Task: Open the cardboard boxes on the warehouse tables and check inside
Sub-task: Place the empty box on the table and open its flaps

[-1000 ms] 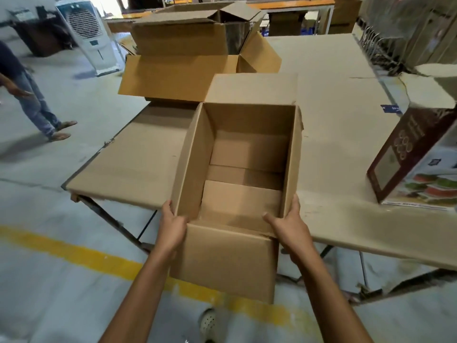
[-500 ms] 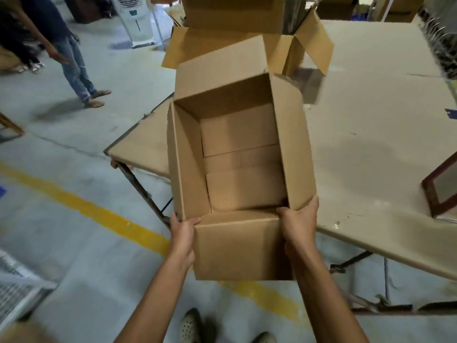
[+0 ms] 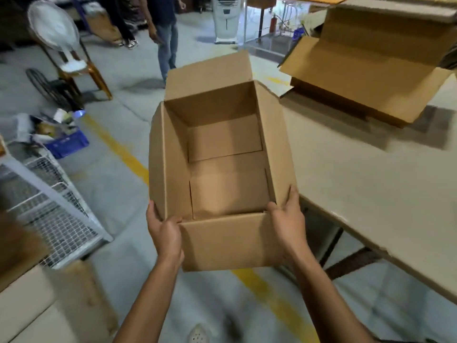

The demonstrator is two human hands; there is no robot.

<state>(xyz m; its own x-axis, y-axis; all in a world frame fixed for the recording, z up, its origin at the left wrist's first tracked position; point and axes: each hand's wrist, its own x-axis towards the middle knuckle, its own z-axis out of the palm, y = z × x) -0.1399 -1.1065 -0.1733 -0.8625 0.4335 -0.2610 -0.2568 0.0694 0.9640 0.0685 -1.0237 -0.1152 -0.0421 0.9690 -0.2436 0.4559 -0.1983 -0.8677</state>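
An open, empty brown cardboard box [image 3: 222, 174] hangs in the air in front of me, mostly over the floor to the left of the table [image 3: 366, 184]. Its flaps stand open and only the folded bottom flaps show inside. My left hand [image 3: 164, 233] grips the near left corner, thumb over the rim. My right hand [image 3: 288, 219] grips the near right corner, fingers along the outer side wall. A second, larger open cardboard box [image 3: 366, 78] lies on the table at the back right.
A white wire cage [image 3: 49, 209] and a blue crate [image 3: 66, 142] of clutter stand on the floor to the left. A fan on a chair [image 3: 57, 38], two people [image 3: 165, 28] and a white air cooler [image 3: 226, 18] are farther back. A yellow line [image 3: 118, 149] crosses the floor.
I have lifted the box off the table edge and swung it left over the floor. My view has turned left; the table now sits to the right.
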